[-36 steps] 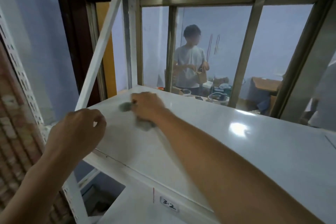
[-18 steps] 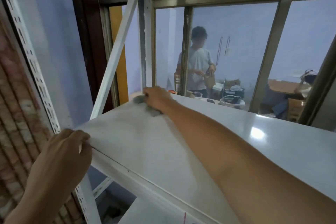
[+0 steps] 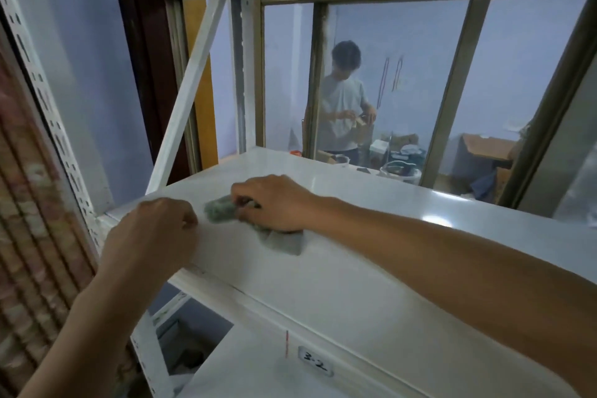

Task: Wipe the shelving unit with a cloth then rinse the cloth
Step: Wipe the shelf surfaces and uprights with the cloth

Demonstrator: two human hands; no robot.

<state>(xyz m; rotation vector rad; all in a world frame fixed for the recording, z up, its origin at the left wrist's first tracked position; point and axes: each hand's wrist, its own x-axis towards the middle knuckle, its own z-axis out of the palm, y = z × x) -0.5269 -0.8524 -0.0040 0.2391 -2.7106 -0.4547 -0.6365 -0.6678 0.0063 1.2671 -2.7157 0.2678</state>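
The right hand [image 3: 274, 203] has drawn back from the far left corner, where it was half a second ago, toward the front of the glossy white metal shelf board [image 3: 403, 245]. It presses down with its fingers bunched round the crumpled grey-green cloth [image 3: 221, 212], which lies flat on the board under the palm, one end sticking out left of the fingertips and another at the heel of the hand. That stroke has brought the cloth just beside the left hand [image 3: 155, 233], which has come up onto the board's front left corner next to the white perforated upright [image 3: 48, 100]. Its fingers are curled, but blur hides whether they clasp the rim or only rest there, so I cannot tell. Judging by this, the left end has had a back-to-front pass; the long stretch to the right looks still unwiped, and rinsing is some way off.
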